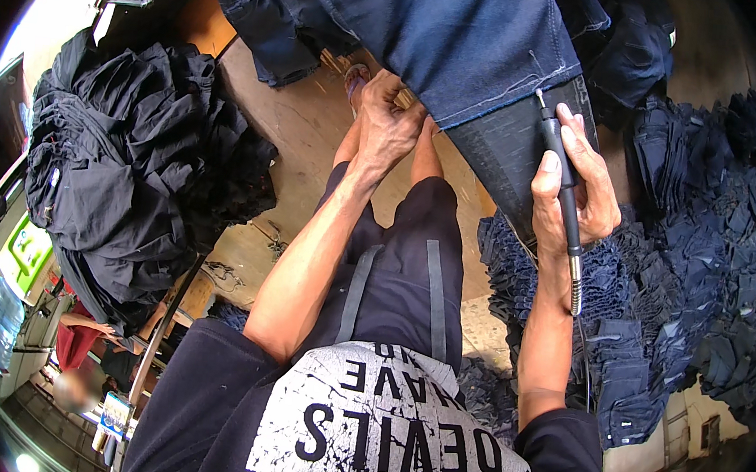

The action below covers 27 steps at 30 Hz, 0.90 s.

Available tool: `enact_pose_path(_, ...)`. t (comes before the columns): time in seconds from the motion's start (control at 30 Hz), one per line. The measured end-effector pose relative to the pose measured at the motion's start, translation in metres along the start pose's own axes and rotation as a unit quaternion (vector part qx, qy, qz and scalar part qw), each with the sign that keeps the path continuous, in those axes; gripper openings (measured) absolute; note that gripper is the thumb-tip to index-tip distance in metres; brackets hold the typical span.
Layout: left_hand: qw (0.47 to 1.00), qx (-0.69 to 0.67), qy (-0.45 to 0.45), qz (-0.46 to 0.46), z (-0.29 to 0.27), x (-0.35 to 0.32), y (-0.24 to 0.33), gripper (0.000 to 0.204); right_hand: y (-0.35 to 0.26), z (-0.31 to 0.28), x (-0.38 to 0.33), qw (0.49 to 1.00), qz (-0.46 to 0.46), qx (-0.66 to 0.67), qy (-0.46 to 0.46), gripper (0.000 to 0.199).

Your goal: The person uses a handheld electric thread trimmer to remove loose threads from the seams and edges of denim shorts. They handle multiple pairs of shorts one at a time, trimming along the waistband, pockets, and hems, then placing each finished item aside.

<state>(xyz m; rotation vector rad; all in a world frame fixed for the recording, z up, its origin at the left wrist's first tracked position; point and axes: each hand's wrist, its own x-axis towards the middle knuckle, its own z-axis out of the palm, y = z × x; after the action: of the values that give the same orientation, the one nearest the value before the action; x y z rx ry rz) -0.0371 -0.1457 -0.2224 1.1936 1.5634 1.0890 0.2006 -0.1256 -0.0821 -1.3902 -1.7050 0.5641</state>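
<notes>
A blue denim garment leg (466,46) is drawn over a dark flat board (516,149), its hem lying across the board. My left hand (388,122) is closed at the left corner of that hem, gripping the cloth there; its fingertips are partly hidden. In my right hand (593,187) is a black pen-shaped rotary tool (562,167), held between thumb and fingers. Its small white tip meets the hem near the right seam, where loose pale threads show. A spring sleeve and a thin cable trail from its lower end.
A large heap of black cloth (134,152) stands on the left. Stacks of dark denim garments (661,288) fill the right side, close to my right forearm. Another person in a red top (77,340) is at the lower left, near a green tray (24,254).
</notes>
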Motion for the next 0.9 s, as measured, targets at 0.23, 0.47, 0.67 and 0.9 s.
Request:
enact_pose_path(0.23, 0.999, -0.005, -0.023, -0.036, -0.003, -0.001, -0.007, 0.026, -0.008, -0.001, 0.001, 0.999, 0.01, 0.023, -0.024, 0.03)
enact_pose_path(0.47, 0.999, 0.019, -0.009, -0.049, 0.0, -0.001, -0.012, 0.019, -0.011, -0.002, 0.004, 0.998, -0.001, 0.029, -0.05, 0.03)
enact_pose_path(0.67, 0.999, 0.017, -0.013, -0.034, 0.0, -0.001, -0.011, 0.019, -0.009, 0.001, 0.004, 0.996, -0.038, 0.056, -0.063, 0.029)
enact_pose_path(0.9, 0.999, 0.018, -0.009, -0.027, -0.001, 0.0, -0.006, 0.021, -0.008, 0.003, 0.004, 0.99, -0.075, 0.069, -0.102, 0.03)
